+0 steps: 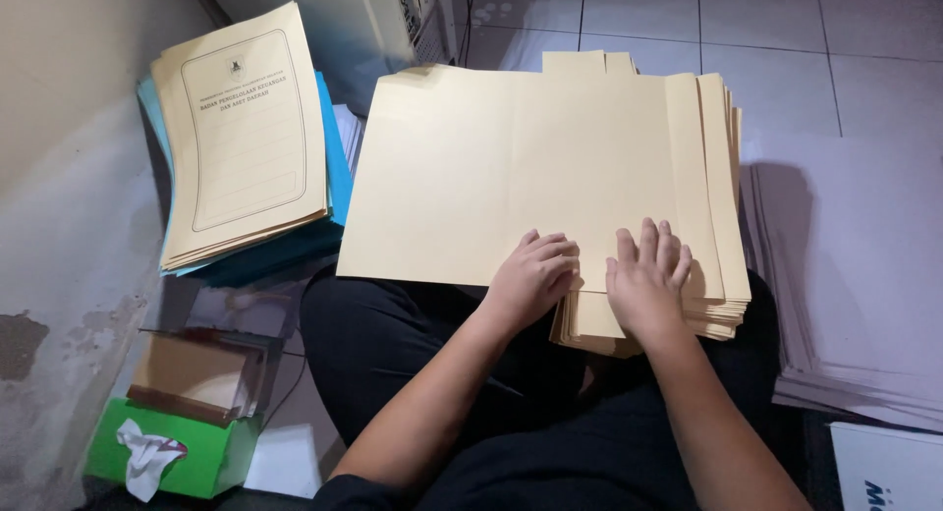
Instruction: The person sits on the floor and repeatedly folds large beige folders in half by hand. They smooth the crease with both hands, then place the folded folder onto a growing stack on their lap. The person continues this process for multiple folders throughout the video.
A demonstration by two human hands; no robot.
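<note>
Here, both hands, left hand [530, 275] and right hand [646, 280], press flat and ungripping on the cream folder [521, 167], which stretches from 9 to 3 o'clock, toward 12.

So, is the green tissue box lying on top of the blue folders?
No, the green tissue box sits on the floor at lower left, apart from the blue folders.

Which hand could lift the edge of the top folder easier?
Probably the right hand. Its fingers lie flat near the right edge of the top folder, on the stack. The left hand is curled, nearer the middle.
</note>
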